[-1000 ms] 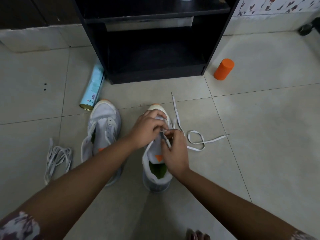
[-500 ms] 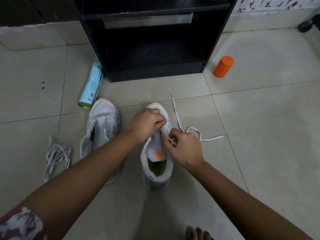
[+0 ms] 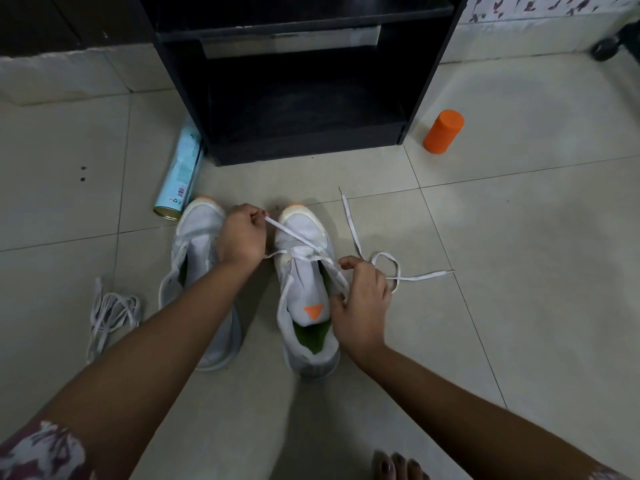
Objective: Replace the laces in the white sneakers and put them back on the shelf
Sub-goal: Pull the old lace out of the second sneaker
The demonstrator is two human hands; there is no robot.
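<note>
Floor tiles: L hand, R hand fingers both pinch lace over sneaker; spray can, lace bundle left.

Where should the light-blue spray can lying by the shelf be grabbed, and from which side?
Grip the spray can mid-barrel, fingers across its round body, coming from above and the left. It lies on its side on the floor, long axis pointing away; the black shelf crowds its right side at the far end, and the left sneaker sits near its base.
</note>
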